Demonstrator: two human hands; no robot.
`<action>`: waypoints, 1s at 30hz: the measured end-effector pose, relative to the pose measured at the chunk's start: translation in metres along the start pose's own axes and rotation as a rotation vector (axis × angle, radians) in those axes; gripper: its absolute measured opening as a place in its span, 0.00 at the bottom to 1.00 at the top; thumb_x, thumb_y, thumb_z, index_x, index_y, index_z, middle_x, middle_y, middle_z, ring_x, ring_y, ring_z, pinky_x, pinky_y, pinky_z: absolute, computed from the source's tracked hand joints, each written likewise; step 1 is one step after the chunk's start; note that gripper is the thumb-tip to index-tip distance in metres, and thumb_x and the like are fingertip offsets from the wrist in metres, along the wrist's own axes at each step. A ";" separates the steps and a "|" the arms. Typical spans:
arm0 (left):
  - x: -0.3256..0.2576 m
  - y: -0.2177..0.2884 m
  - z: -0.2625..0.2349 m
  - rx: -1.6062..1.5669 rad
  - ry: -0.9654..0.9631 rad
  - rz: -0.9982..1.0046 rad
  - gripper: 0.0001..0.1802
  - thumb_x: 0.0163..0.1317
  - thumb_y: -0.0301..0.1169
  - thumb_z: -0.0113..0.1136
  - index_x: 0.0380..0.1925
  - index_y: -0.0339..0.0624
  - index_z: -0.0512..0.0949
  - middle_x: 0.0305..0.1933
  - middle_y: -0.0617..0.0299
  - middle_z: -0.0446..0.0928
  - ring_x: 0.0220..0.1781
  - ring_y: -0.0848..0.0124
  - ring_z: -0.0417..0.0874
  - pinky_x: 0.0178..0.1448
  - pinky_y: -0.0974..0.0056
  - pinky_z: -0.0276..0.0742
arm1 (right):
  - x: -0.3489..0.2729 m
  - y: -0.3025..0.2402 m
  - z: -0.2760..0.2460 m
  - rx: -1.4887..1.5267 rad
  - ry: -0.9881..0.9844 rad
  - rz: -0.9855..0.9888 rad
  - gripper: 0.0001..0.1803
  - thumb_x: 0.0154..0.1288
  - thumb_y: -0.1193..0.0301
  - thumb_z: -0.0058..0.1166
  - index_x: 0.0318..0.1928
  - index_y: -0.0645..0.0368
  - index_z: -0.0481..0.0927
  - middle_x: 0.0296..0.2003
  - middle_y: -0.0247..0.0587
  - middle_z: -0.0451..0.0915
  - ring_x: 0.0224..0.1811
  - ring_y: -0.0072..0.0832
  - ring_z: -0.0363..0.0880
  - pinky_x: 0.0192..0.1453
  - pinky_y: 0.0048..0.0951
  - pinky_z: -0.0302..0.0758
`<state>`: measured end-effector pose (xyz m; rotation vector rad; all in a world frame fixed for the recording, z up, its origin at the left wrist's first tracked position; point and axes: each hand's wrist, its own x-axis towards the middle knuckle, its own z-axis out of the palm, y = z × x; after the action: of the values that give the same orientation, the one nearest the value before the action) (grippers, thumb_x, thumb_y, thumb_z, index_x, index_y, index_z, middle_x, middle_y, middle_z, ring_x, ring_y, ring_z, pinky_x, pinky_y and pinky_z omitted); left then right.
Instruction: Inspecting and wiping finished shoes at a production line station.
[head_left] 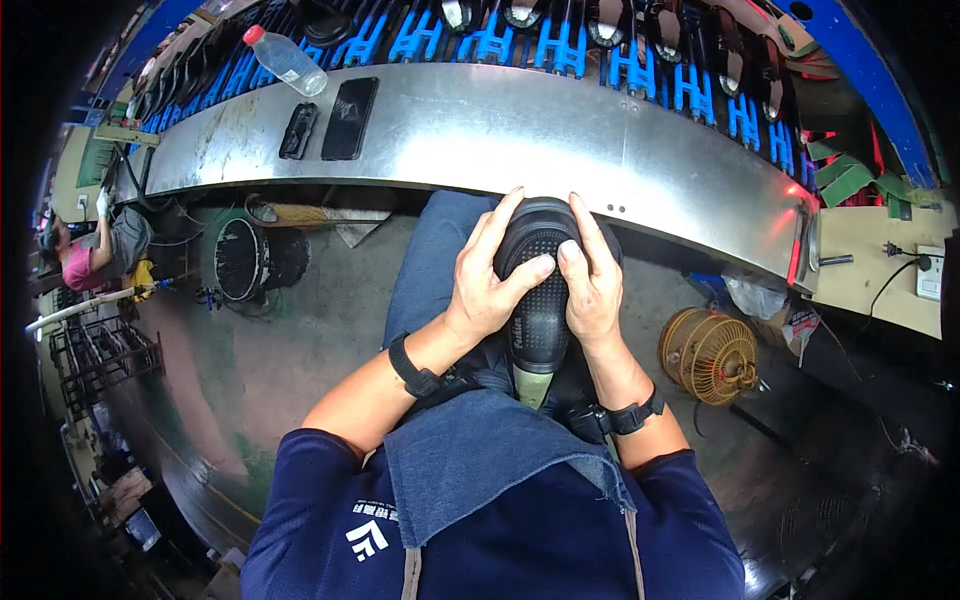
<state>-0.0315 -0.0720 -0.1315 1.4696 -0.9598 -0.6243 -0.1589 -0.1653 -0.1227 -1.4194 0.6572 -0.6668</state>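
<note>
Though its downward face is hidden, the black shoe point(540, 325) is clasped between left hand point(487, 287) and right hand point(597, 302).

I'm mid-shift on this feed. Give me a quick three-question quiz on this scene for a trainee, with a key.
1. True or false: the left hand and the right hand both touch the black sole.

2. What colour is the cap on the clear bottle?
A) green
B) red
C) yellow

3. Fill in: the round, tan, cage-like object is on the person's ____ side.

Key: 1. True; 2. B; 3. right.
</note>
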 end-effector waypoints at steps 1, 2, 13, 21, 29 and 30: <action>-0.001 -0.007 0.001 -0.018 -0.018 -0.008 0.43 0.60 0.31 0.68 0.72 0.30 0.59 0.63 0.47 0.73 0.64 0.60 0.76 0.69 0.60 0.70 | -0.003 0.003 0.002 0.060 0.036 0.052 0.30 0.72 0.74 0.50 0.72 0.69 0.63 0.64 0.53 0.73 0.65 0.35 0.73 0.68 0.32 0.69; 0.000 -0.011 0.002 -0.038 -0.033 -0.008 0.43 0.62 0.29 0.66 0.73 0.30 0.56 0.65 0.49 0.71 0.65 0.64 0.74 0.71 0.60 0.68 | -0.003 0.006 0.003 0.116 0.069 0.097 0.31 0.73 0.74 0.49 0.73 0.69 0.60 0.64 0.54 0.73 0.65 0.35 0.74 0.68 0.32 0.69; -0.028 -0.018 -0.023 -0.318 -0.172 -0.647 0.37 0.65 0.47 0.65 0.65 0.35 0.65 0.65 0.45 0.70 0.62 0.54 0.77 0.64 0.52 0.77 | -0.065 -0.032 -0.087 -0.032 0.300 -0.264 0.34 0.79 0.47 0.36 0.60 0.68 0.74 0.64 0.51 0.69 0.63 0.37 0.72 0.70 0.35 0.68; 0.036 -0.050 0.001 0.185 -0.453 0.061 0.51 0.43 0.50 0.81 0.63 0.37 0.66 0.58 0.41 0.76 0.59 0.46 0.79 0.62 0.50 0.76 | 0.052 0.024 -0.097 -0.262 0.260 0.060 0.37 0.82 0.50 0.26 0.43 0.70 0.84 0.47 0.49 0.84 0.53 0.36 0.79 0.64 0.35 0.71; 0.215 -0.038 -0.116 -0.386 0.312 -0.346 0.39 0.56 0.39 0.76 0.60 0.31 0.66 0.49 0.54 0.78 0.48 0.68 0.80 0.52 0.62 0.79 | 0.350 0.039 0.017 -0.112 -0.097 0.349 0.43 0.75 0.37 0.36 0.68 0.64 0.70 0.65 0.51 0.73 0.62 0.42 0.74 0.59 0.39 0.75; 0.262 -0.034 -0.133 -0.326 0.375 -0.299 0.38 0.56 0.38 0.75 0.59 0.31 0.66 0.47 0.56 0.79 0.47 0.70 0.80 0.51 0.64 0.79 | 0.393 0.070 0.020 -0.330 -0.143 0.304 0.39 0.74 0.42 0.45 0.67 0.65 0.70 0.63 0.55 0.75 0.63 0.40 0.75 0.60 0.38 0.75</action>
<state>0.2210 -0.2241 -0.1054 1.3789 -0.3309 -0.6546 0.1160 -0.4450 -0.1974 -1.6084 0.8757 -0.2200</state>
